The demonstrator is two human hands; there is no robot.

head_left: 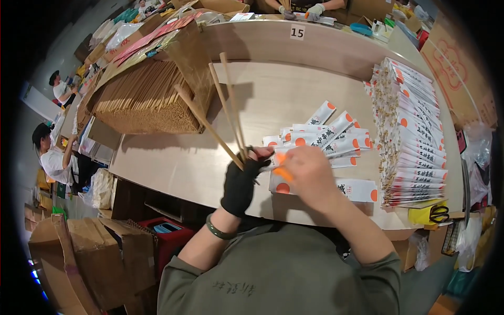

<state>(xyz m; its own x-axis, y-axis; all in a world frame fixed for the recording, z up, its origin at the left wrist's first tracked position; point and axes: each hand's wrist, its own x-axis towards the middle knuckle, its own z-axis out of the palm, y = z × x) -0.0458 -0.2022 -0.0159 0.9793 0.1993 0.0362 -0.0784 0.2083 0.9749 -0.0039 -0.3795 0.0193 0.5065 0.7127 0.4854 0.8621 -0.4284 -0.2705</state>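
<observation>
My left hand (pixel 242 181), in a black fingerless glove, is closed around three wooden chopsticks (pixel 207 123). They slant up and away from it, their far ends spread apart. My right hand (pixel 307 173) is bare except for orange finger covers, and its fingers are pinched close beside the left fingertips. Motion blurs the right fingertips, and what they pinch cannot be made out. Under and beyond the right hand lie white paper chopstick sleeves (pixel 331 134) with orange dots, loosely overlapping on the table (pixel 173 168).
At the left, a tipped cardboard box (pixel 202 68) holds a dense stack of chopsticks (pixel 142 94). A tall pile of sleeved chopsticks (pixel 415 131) lines the right side. Black-handled scissors (pixel 439 213) rest at the right edge. A raised partition (pixel 336 47) bounds the far side; gloved co-worker's hands (pixel 315 11) show beyond.
</observation>
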